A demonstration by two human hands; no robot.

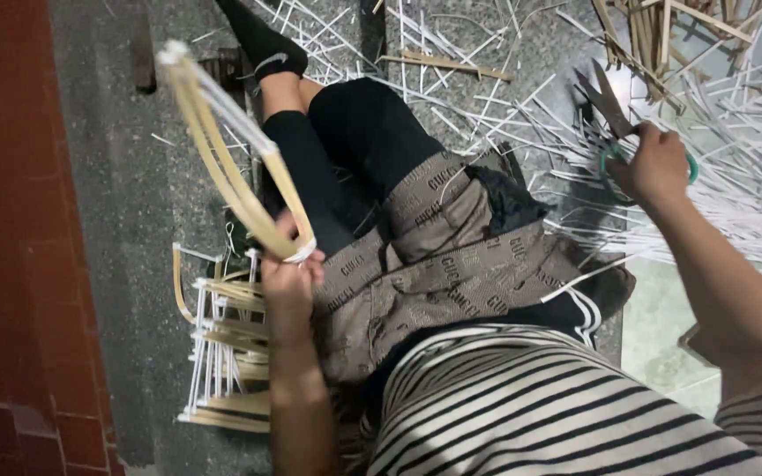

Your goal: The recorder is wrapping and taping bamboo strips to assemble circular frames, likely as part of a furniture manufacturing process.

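A grey speckled stone floor runs underfoot, littered at the far side with pale cut strips and a few wooden slats. A red brick wall borders one side. Light is dim and cool.

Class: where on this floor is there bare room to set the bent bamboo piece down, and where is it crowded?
Bare: the grey floor between the red wall and the legs. Crowded: white strips around the right hand, and the frame stack below the left hand.
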